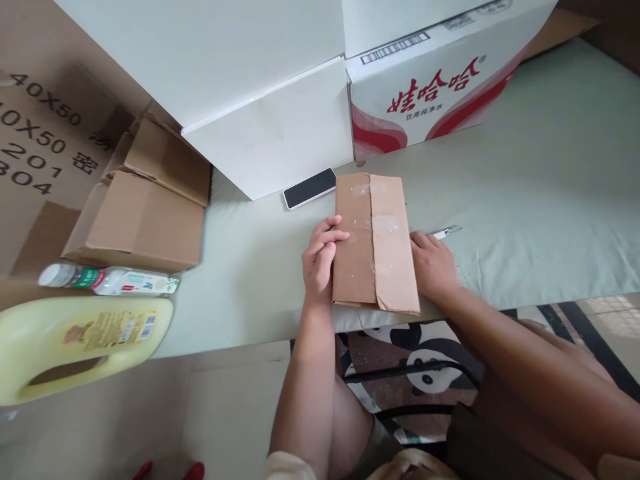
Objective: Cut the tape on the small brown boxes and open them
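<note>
A small brown cardboard box (353, 260) stands between my hands, its top flaps meeting at a ragged seam with shiny tape patches. My left hand (321, 257) is closed on the box's left side, its fingers over the edge. Against the right side rests my right hand (434, 267), fingers bent inward and their tips hidden by the box. Just beyond its knuckles a white utility knife (444, 233) shows, partly covered by the hand. A dark-screened phone (311, 189) lies behind the box's far left corner.
Big white cartons (295, 127) and a red-and-white water carton (425, 100) line the back of the cloth-covered table (550, 200). At left are brown boxes (145, 213), a plastic bottle (135, 281) and a yellow jug (135, 333). A panda-patterned mat (430, 363) lies below.
</note>
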